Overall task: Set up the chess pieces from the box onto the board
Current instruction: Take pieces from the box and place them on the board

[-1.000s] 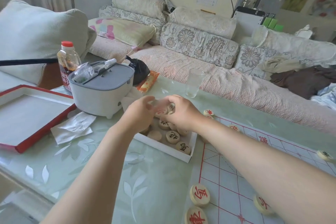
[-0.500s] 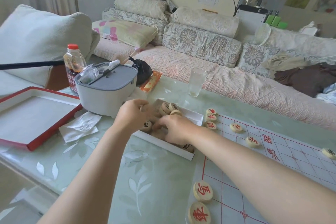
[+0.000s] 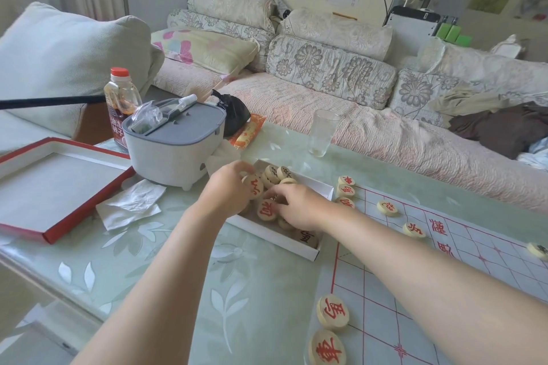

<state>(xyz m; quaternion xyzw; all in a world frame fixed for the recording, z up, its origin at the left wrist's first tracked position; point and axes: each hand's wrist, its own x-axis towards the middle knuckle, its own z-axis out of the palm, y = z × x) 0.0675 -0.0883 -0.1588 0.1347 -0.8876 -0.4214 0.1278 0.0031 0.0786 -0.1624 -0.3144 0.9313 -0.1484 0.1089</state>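
Note:
A shallow white box (image 3: 275,238) on the glass table holds several round wooden chess pieces with red or black characters. My left hand (image 3: 226,191) is in the box, its fingers closed on a red-marked piece (image 3: 255,187) tilted on edge. My right hand (image 3: 299,206) reaches into the box beside it, fingertips touching another red-marked piece (image 3: 266,210); whether it grips that piece is unclear. The white board with red lines (image 3: 415,284) lies to the right, with several pieces set along its left edge and two big red ones (image 3: 332,311) at its near corner.
A grey-lidded white appliance (image 3: 175,142) stands just left of the box, with a sauce bottle (image 3: 120,104) behind it. The red box lid (image 3: 56,184) and a crumpled tissue (image 3: 130,204) lie at left. A drinking glass (image 3: 321,133) stands behind the box. A sofa runs along the back.
Both hands dropped from above the box down into it. The left hand has taken hold of a red-marked piece; the right hand's fingers moved onto another piece.

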